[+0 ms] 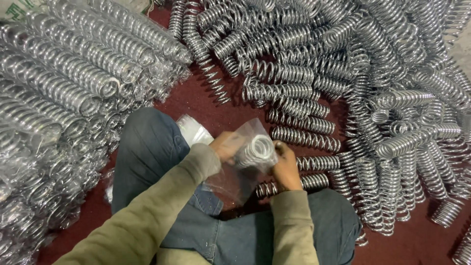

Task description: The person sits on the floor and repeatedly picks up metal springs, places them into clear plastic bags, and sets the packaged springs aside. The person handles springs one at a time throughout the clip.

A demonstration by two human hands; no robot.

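A shiny metal coil spring [257, 151] sits end-on inside a clear plastic bag [235, 179] held above my lap. My left hand [226, 145] grips the bag and the spring from the left side. On the right, my right hand [285, 169] pinches the bag's edge against the spring. Both sleeves are olive green. A small stack of empty clear bags [192, 130] rests on my left knee, just behind my left hand.
A large heap of loose bare springs [343, 73] covers the dark red floor [196, 100] ahead and to the right. Bagged springs are stacked in rows [64, 83] on the left. My crossed legs in blue jeans [147, 147] fill the lower middle.
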